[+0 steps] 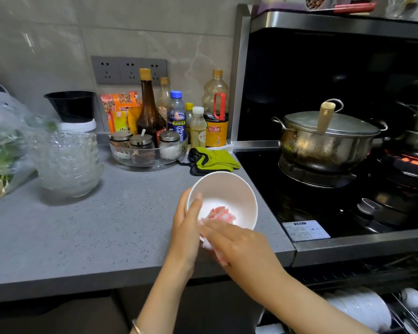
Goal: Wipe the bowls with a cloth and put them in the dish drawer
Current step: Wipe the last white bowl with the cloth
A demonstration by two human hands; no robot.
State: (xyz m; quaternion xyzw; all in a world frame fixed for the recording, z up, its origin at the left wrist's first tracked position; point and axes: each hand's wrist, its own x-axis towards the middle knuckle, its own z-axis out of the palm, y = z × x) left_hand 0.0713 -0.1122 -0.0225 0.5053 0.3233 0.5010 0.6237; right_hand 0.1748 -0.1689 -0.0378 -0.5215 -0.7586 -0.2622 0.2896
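Note:
A white bowl (pixel 229 191) is tilted toward me above the grey counter's right edge. My left hand (pixel 187 227) grips its left rim, thumb over the edge. My right hand (pixel 241 247) holds a pink and white cloth (pixel 221 213) and presses it inside the bowl, near the bottom. The dish drawer (pixel 396 307) stands open at the lower right, below the stove, with several white bowls (pixel 364 307) racked in it.
A stack of glass bowls (pixel 68 162) stands on the counter (pixel 94 225) at left, beside bagged greens (pixel 3 150). Sauce bottles and a spice jar tray (pixel 147 150) line the back wall. A green glove (pixel 212 160) lies behind the bowl. A lidded steel pot (pixel 328 141) sits on the stove.

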